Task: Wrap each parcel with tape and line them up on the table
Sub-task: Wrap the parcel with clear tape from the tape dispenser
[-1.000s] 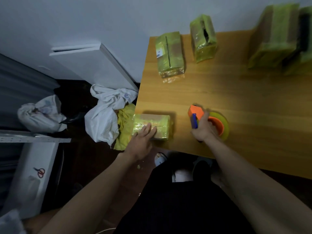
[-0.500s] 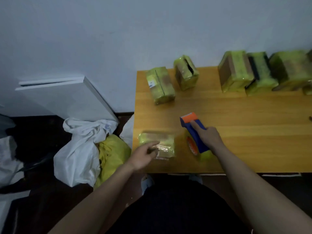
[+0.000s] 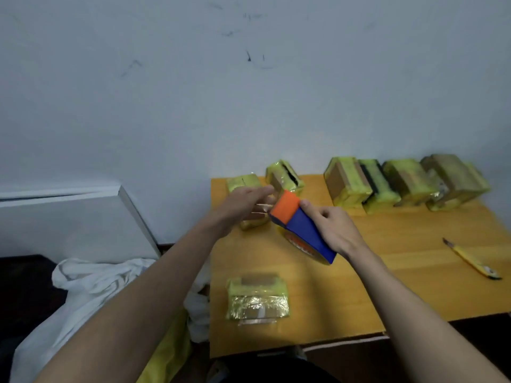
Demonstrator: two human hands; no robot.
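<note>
My right hand (image 3: pixel 336 229) grips a blue and orange tape dispenser (image 3: pixel 302 230), raised over the wooden table (image 3: pixel 401 288). My left hand (image 3: pixel 240 205) is at its orange end and pinches the loose tape end there; the view is blurred. A small parcel (image 3: pixel 257 299) in yellow-green tape lies flat near the table's front left edge, touched by neither hand. Several wrapped parcels (image 3: pixel 401 183) stand in a row along the wall at the back right. Two more wrapped parcels (image 3: pixel 286 175) sit at the back left, partly hidden behind my left hand.
A yellow utility knife (image 3: pixel 470 259) lies on the table's right side. Left of the table, on the floor, are a white cloth heap (image 3: pixel 91 286), a yellow bag (image 3: pixel 171 352) and a white board (image 3: pixel 69 222) leaning on the wall.
My left hand let go of the front parcel and rose to the dispenser's orange end. My right hand lifted the dispenser off the table. The camera tilted up toward the wall.
</note>
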